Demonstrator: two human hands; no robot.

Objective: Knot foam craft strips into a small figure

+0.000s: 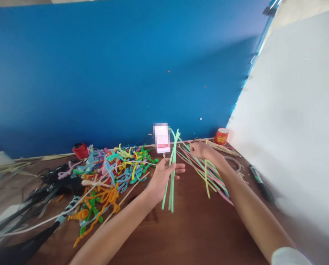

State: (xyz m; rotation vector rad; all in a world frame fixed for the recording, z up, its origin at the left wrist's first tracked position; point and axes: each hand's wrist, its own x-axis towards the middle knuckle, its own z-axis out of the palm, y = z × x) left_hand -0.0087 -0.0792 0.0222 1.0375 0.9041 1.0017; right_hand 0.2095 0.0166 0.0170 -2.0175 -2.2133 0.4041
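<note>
Several light green pipe cleaners (173, 184) stand nearly upright in my left hand (164, 175), pinched between thumb and fingers near the middle of the view. Their upper ends cross above the hand. My right hand (200, 150) is closed at the far end of a loose bundle of pink, green and yellow pipe cleaners (208, 175) lying on the brown table (197, 228). A green strand runs from near the left bunch's top toward the right fingers. What those fingers hold is too small to make out.
Tangled coloured pipe cleaners (106, 184) and black cables (48, 195) cover the left side. A phone (162, 138) with a cable stands against the blue partition (125, 73). A red cup (221, 136) and a dark marker (261, 184) are at right.
</note>
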